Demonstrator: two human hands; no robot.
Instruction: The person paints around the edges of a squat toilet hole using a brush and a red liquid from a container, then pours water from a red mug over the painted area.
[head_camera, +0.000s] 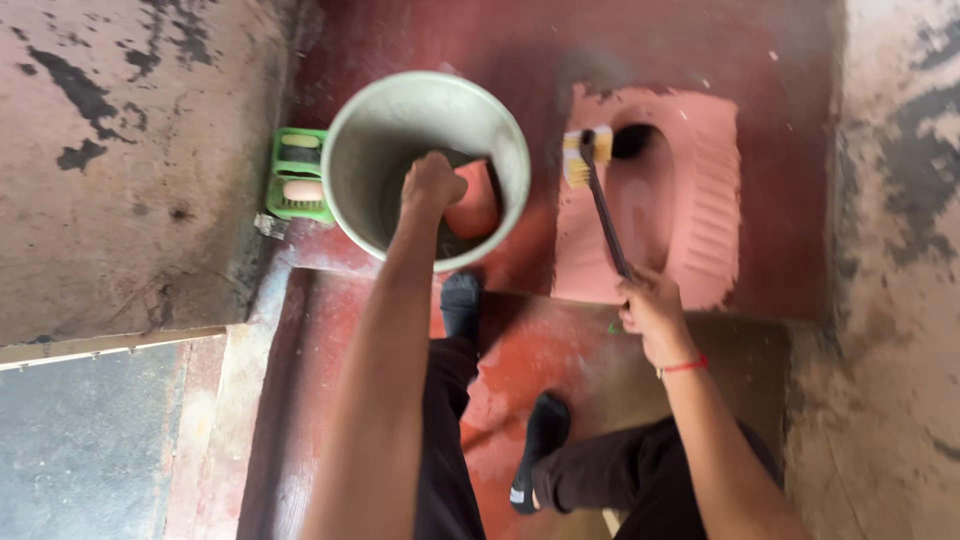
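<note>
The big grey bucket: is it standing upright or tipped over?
Upright: the grey bucket shows its round open mouth to the camera, left hand reaching inside.

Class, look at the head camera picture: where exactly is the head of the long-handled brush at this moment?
The brush head rests on the rear rim of the pink squat toilet pan, just left of its dark drain hole and right of the grey bucket; the right hand holds its handle.

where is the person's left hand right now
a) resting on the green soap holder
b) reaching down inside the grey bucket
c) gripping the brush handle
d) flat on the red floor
b: the left hand is lowered inside the grey bucket, closed around something pink, while the right hand grips the long-handled brush over the pink squat toilet pan.
</note>
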